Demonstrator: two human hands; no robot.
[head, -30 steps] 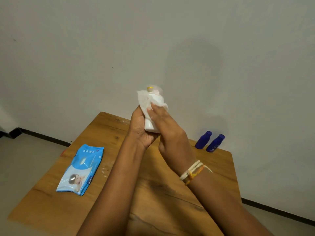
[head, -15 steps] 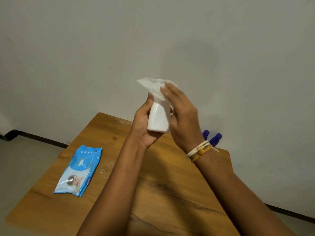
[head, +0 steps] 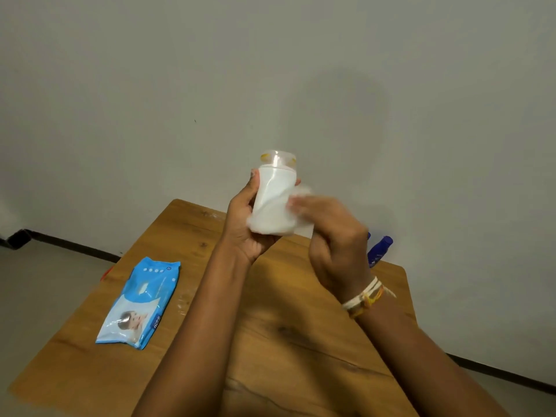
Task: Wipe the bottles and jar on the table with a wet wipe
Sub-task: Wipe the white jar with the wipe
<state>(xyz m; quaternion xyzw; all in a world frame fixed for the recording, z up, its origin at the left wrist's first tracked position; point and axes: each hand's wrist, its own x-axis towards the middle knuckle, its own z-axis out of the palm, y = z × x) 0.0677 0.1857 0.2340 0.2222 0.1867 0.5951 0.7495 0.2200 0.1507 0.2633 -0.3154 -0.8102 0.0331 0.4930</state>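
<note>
Left hand (head: pixel 243 224) grips a white bottle (head: pixel 272 203) upright above the table (head: pixel 301 341). Right hand (head: pixel 334 239), motion-blurred, presses a wet wipe (head: pixel 302 194) against the bottle's right side. Blue wipes pack (head: pixel 141 302) lies flat, left. Two blue bottles (head: pixel 379 251) stand at the far right edge, partly hidden.

Blurred right hand (head: pixel 334 233), perhaps over wipe (head: pixel 302 192).

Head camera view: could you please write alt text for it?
A left hand holds a white bottle upright above a wooden table while the blurred right hand rubs a wet wipe against it. A blue wipes pack lies left; blue bottles stand behind.
</note>
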